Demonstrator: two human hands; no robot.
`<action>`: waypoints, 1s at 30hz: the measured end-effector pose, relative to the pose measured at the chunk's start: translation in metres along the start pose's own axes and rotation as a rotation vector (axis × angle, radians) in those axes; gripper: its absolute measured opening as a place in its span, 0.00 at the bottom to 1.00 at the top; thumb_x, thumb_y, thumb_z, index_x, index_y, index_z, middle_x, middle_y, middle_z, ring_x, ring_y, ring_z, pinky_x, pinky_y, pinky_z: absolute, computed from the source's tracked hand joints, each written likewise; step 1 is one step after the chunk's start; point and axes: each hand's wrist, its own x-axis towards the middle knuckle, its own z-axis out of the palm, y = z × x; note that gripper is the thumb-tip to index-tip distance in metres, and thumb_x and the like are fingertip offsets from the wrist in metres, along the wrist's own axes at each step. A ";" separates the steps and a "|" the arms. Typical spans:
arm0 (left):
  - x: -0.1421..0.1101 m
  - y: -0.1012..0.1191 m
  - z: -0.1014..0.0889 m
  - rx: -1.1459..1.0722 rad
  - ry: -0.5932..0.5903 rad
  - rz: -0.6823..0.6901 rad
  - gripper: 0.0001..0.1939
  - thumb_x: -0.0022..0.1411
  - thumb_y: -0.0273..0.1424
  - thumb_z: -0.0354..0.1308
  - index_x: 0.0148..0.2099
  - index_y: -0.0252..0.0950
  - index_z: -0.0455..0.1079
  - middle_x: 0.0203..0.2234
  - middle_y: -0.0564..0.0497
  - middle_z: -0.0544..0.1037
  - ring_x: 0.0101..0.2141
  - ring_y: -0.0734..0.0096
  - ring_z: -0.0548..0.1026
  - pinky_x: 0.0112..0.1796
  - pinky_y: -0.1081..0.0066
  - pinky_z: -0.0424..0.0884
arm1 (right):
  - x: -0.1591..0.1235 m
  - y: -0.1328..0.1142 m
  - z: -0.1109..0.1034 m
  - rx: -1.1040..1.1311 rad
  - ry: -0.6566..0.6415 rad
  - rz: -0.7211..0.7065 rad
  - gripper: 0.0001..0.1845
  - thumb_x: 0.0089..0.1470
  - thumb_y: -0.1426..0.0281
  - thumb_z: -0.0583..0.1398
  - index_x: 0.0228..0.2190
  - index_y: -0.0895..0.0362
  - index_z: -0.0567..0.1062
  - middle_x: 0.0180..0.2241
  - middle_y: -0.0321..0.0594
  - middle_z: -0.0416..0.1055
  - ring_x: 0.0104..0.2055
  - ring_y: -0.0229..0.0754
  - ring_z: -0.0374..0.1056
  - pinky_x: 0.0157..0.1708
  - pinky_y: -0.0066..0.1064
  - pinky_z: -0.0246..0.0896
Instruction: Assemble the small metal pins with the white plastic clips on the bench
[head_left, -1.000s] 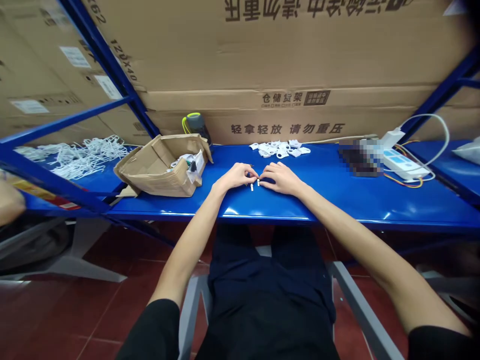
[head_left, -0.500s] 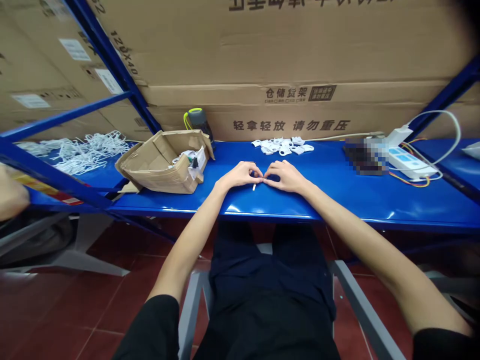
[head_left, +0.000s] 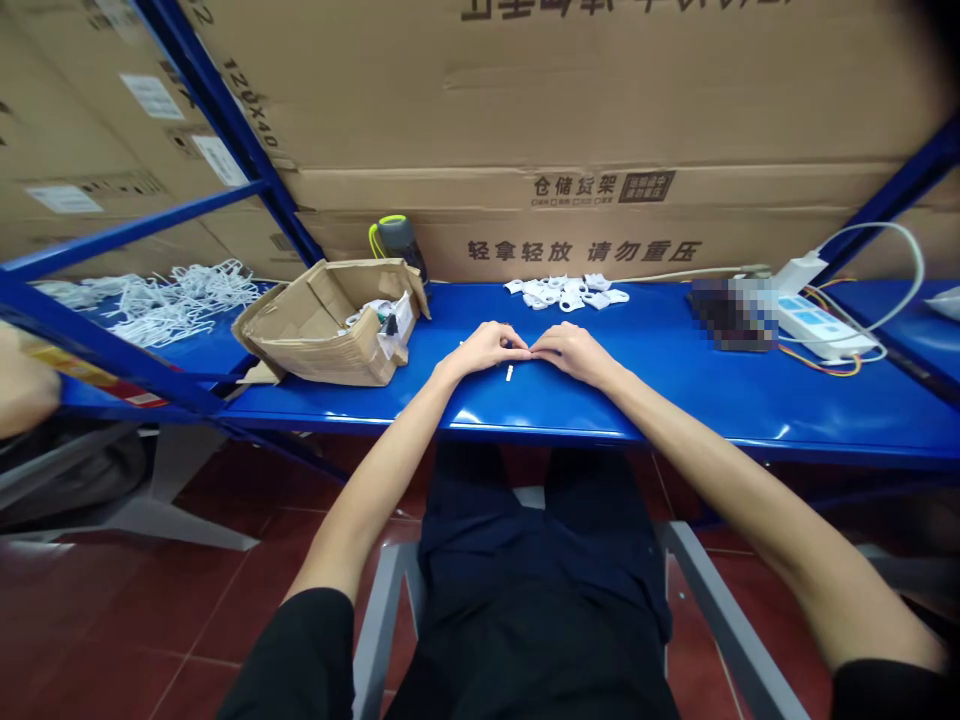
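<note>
Over the blue tabletop (head_left: pixel 675 400), my left hand (head_left: pixel 491 348) and my right hand (head_left: pixel 568 350) meet at the fingertips. Both are closed in a pinch; whatever lies between the fingers is too small or hidden to make out. A small white piece (head_left: pixel 510 373) shows on the table just below my left fingers. Beyond the hands, toward the cardboard, lies a loose pile of white plastic pieces (head_left: pixel 566 292), some with round holes.
An open cardboard box (head_left: pixel 315 350) with small items stands on the left, a dark speaker-like cylinder (head_left: pixel 401 240) behind it. White cords (head_left: pixel 180 305) lie in a heap farther left. A white power strip (head_left: pixel 825 325) with cables sits right. Another person's arm (head_left: pixel 26 385) enters at left.
My fingers have shifted slightly, the right fingers straightening and closing together against the left fingertips. The small white piece below my left hand now shows more fully.
</note>
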 end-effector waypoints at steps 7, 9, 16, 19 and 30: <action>-0.004 0.003 -0.005 -0.182 -0.067 -0.035 0.23 0.68 0.50 0.66 0.49 0.35 0.87 0.40 0.47 0.85 0.31 0.69 0.75 0.33 0.69 0.69 | 0.003 -0.012 -0.010 -0.158 0.021 -0.067 0.23 0.78 0.61 0.52 0.47 0.54 0.86 0.47 0.50 0.84 0.46 0.51 0.75 0.47 0.43 0.62; -0.003 0.006 -0.006 -0.209 -0.076 -0.011 0.23 0.69 0.50 0.64 0.48 0.35 0.85 0.42 0.47 0.85 0.36 0.66 0.78 0.35 0.69 0.71 | 0.004 -0.015 -0.014 -0.172 0.024 -0.075 0.24 0.78 0.62 0.50 0.47 0.54 0.85 0.48 0.51 0.84 0.46 0.52 0.75 0.46 0.43 0.61; -0.002 0.014 -0.003 -0.119 -0.041 0.018 0.17 0.71 0.44 0.60 0.46 0.36 0.81 0.41 0.50 0.85 0.39 0.66 0.77 0.44 0.68 0.70 | 0.006 -0.015 -0.015 -0.204 0.036 -0.113 0.21 0.77 0.63 0.52 0.46 0.54 0.84 0.46 0.49 0.83 0.46 0.52 0.72 0.46 0.43 0.59; -0.002 0.012 -0.003 -0.053 -0.010 -0.009 0.15 0.71 0.42 0.59 0.46 0.37 0.82 0.40 0.51 0.85 0.39 0.66 0.77 0.43 0.68 0.71 | 0.007 -0.013 -0.017 -0.234 0.024 -0.088 0.18 0.75 0.64 0.53 0.45 0.54 0.83 0.45 0.49 0.83 0.46 0.53 0.71 0.46 0.44 0.57; -0.004 0.003 -0.005 0.101 0.065 0.009 0.14 0.72 0.41 0.60 0.47 0.40 0.84 0.45 0.51 0.86 0.48 0.60 0.76 0.56 0.62 0.68 | 0.004 -0.015 -0.017 -0.222 0.032 -0.033 0.16 0.74 0.60 0.57 0.51 0.53 0.81 0.50 0.49 0.83 0.49 0.55 0.73 0.50 0.46 0.59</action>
